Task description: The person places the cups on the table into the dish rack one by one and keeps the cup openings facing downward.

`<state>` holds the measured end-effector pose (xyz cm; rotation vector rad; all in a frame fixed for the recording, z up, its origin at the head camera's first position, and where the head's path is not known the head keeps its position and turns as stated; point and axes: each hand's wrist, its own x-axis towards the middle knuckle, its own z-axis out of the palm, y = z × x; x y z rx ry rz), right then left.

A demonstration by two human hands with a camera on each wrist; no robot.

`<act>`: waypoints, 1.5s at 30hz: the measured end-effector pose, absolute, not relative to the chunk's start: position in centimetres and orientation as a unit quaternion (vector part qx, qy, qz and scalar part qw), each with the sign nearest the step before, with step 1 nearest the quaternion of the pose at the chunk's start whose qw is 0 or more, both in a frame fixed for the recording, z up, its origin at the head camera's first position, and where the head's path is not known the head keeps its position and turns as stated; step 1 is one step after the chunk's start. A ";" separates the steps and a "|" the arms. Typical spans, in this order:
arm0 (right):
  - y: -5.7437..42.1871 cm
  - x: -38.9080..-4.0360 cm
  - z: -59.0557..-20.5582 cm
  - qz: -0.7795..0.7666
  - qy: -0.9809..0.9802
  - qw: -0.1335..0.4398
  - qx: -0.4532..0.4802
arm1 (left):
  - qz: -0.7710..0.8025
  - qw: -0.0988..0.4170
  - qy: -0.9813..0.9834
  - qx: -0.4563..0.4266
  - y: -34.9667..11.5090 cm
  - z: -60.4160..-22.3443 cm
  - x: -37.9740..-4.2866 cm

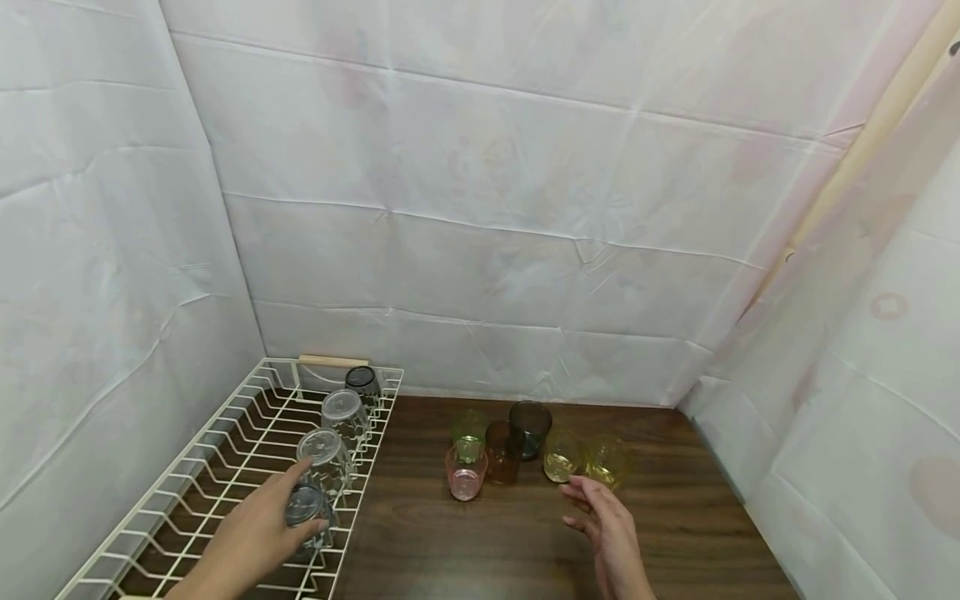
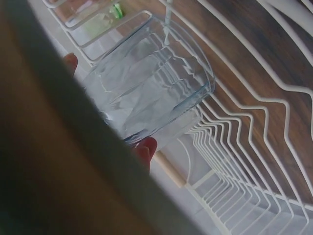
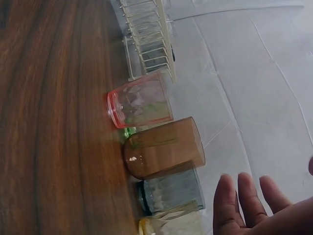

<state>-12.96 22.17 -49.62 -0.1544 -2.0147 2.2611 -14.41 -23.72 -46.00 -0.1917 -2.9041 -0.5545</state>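
Note:
My left hand [image 1: 251, 529] holds a clear bluish glass [image 1: 306, 510] at the near end of the row in a white wire dish rack [image 1: 217, 497]. In the left wrist view, a thumb and a fingertip lie on opposite sides of that glass [image 2: 151, 88], whose wide rim faces the rack wires. Behind it stand two clear glasses [image 1: 343, 410] and a dark glass [image 1: 363, 382]. My right hand [image 1: 609, 533] hovers with loosely bent fingers and nothing in them, just in front of a yellow glass [image 1: 561, 460]; a second yellow glass [image 1: 606, 461] stands to its right.
On the brown wood table [image 1: 450, 558] a pink glass [image 1: 466, 477], green glass [image 1: 469, 427], brown glass [image 1: 502, 457] and dark grey glass [image 1: 530, 431] are grouped near the back. White sheeting [image 1: 480, 275] walls the back and sides. The rack fills the left side.

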 end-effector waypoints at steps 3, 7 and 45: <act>21.1 -13.7 -49.3 0.711 -0.698 0.063 -0.062 | -0.175 0.107 -0.977 -0.067 -23.9 -45.7 -14.3; 19.3 -14.7 -49.1 0.650 -0.755 0.068 -0.050 | -0.164 0.119 -0.978 -0.059 -24.1 -44.9 -14.1; 8.1 -21.0 -52.0 0.118 -0.978 0.154 0.078 | -0.168 0.035 -0.985 0.001 -25.0 -45.0 -10.0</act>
